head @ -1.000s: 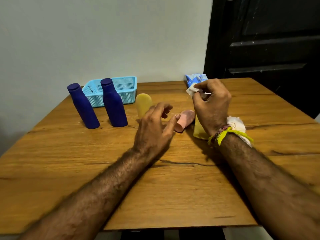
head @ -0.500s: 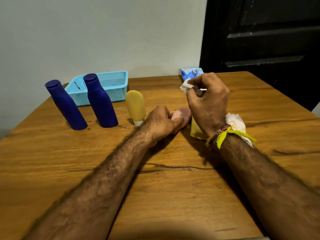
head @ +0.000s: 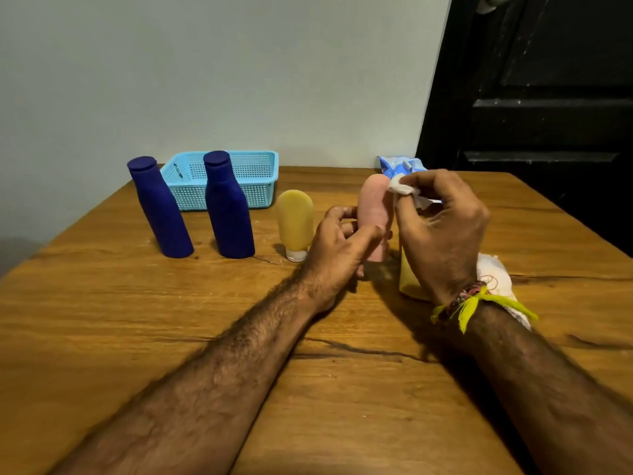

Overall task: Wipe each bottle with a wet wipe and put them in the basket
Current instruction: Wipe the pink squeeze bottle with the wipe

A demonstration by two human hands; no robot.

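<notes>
The pink bottle (head: 375,214) stands upright near the middle of the table (head: 102,320), the left hand (head: 337,248) curled round its lower part and the right hand (head: 442,231) pinching a wet wipe (head: 404,189) against its top. So the wiping of this bottle looks only just begun, and the basket (head: 260,180) at the far edge shows no bottle inside, as far as its mesh lets one see. By that reckoning nearly all the work is left: this bottle, the yellow bottle (head: 295,228) just beside the left hand, a second yellow one (head: 409,279) mostly hidden behind the right wrist, and two blue bottles (head: 227,207). The blue pair stand in front of the basket, so the way there runs over or between them. A wipes pack (head: 394,166) lies behind the right hand, and a crumpled white cloth (head: 493,272) beside the right wrist.
</notes>
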